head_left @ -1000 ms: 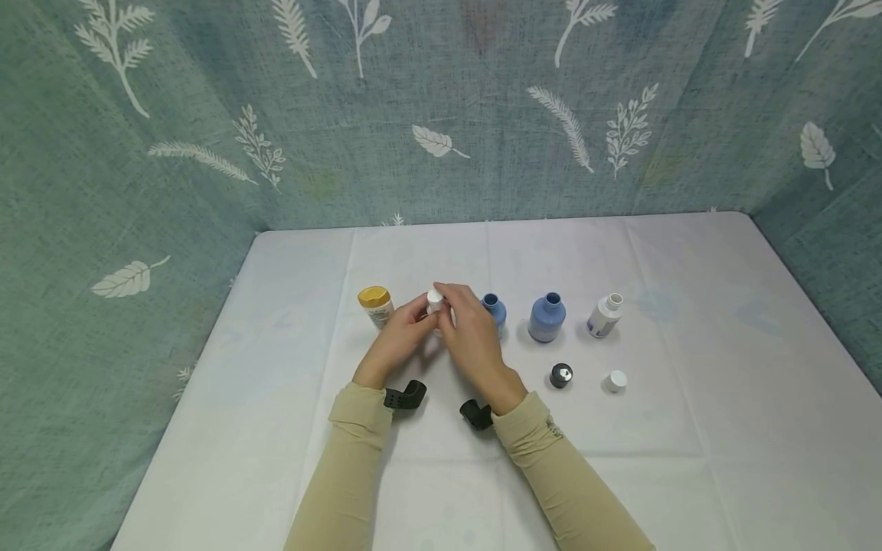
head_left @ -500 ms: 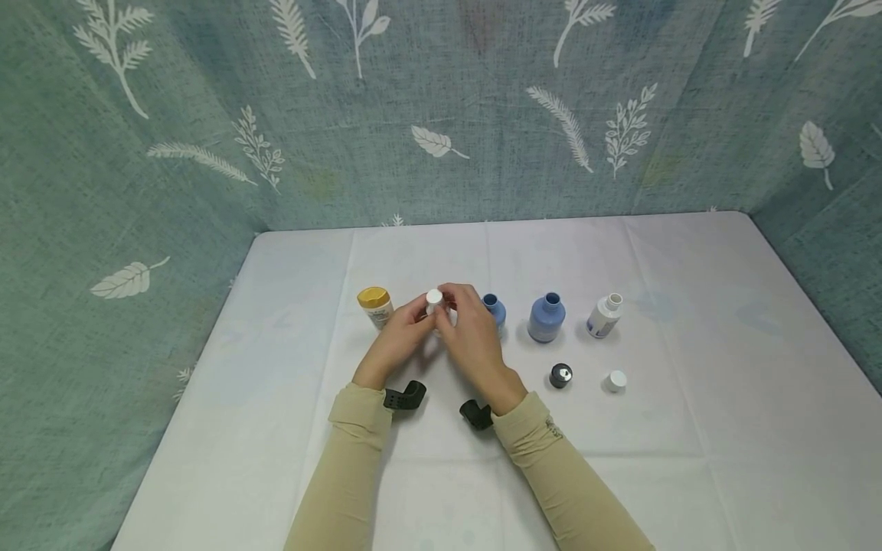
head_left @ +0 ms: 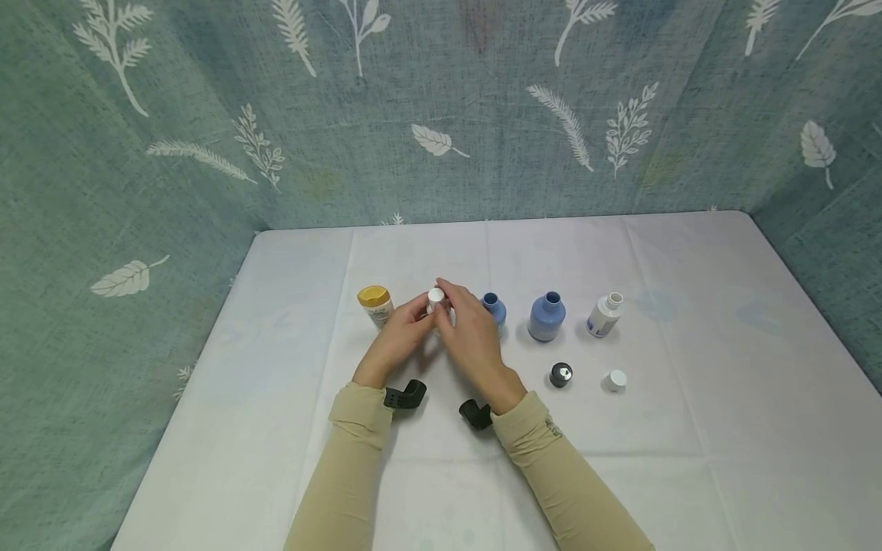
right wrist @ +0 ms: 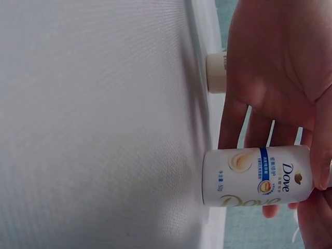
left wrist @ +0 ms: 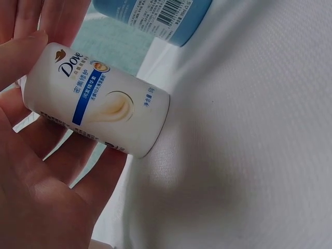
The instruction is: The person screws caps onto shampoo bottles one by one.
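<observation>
My left hand point(head_left: 396, 340) grips a small white Dove bottle point(left wrist: 98, 104), its fingers curled behind the body. The bottle is upright, and its label also shows in the right wrist view. On its top sits a white cap point(head_left: 436, 295), pinched between the thumb and fingers of my right hand point(head_left: 472, 340). In the head view the hands hide most of the bottle body. Whether the cap is fully seated I cannot tell. Just right of my right hand stands an uncapped blue bottle point(head_left: 492, 306), partly covered by it.
A yellow-capped bottle point(head_left: 375, 306) stands left of my left hand. Further right are another uncapped blue bottle point(head_left: 547, 317) and an uncapped white bottle point(head_left: 604, 315). In front of these lie a black cap point(head_left: 561, 375) and a white cap point(head_left: 615, 381) on the white-covered table point(head_left: 689, 474).
The fingers of my right hand shift slightly around the cap, its index finger now a little higher. My left hand keeps its hold, and the other bottles and caps have not moved.
</observation>
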Available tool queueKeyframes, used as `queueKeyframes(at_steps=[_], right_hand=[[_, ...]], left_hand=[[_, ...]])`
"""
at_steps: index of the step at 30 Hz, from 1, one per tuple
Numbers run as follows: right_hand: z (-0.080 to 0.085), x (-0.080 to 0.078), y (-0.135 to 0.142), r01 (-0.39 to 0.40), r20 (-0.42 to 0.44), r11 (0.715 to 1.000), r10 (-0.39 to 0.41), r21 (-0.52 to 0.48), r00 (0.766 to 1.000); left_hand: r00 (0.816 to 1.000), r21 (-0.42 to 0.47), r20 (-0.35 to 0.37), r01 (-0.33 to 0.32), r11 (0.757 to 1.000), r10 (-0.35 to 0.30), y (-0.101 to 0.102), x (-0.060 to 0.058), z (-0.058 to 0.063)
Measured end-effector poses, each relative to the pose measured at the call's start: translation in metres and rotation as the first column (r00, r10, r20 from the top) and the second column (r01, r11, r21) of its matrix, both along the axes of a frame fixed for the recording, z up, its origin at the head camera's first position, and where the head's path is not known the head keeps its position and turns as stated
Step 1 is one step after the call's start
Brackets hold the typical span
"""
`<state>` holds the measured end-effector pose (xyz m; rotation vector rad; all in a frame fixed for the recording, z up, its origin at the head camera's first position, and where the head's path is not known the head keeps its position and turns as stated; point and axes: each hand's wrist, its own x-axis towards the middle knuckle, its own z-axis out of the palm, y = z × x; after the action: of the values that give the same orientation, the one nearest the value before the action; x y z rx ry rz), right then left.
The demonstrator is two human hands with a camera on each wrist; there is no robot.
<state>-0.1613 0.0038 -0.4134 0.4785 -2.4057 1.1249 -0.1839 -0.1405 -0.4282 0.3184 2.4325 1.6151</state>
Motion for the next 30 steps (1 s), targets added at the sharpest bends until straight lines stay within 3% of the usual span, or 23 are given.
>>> queueKeyframes(at_steps=[5, 16, 24, 30], right_hand=[[0.000, 0.000, 0.000, -0.002, -0.019, 1.000, 0.002, -0.003, 1.000], [0.000, -0.001, 0.000, 0.004, 0.002, 0.998, -0.004, -0.056, 1.000], [0.001, 0.000, -0.001, -0.002, 0.022, 0.996, 0.003, -0.085, 1.000], [0.002, 0.000, -0.001, 0.007, 0.026, 0.997, -0.005, -0.073, 1.000]], left_hand=[[1.000, 0.016, 0.009, 0.002, 1.000, -0.002, 0.000, 0.000, 0.004], [0.999, -0.006, -0.047, 0.002, 1.000, -0.002, -0.001, 0.000, -0.002], [1.000, 0.025, -0.027, 0.012, 1.000, -0.011, 0.004, 0.011, 0.019], [1.000, -0.003, -0.025, -0.005, 1.000, 0.005, 0.001, 0.003, 0.004]])
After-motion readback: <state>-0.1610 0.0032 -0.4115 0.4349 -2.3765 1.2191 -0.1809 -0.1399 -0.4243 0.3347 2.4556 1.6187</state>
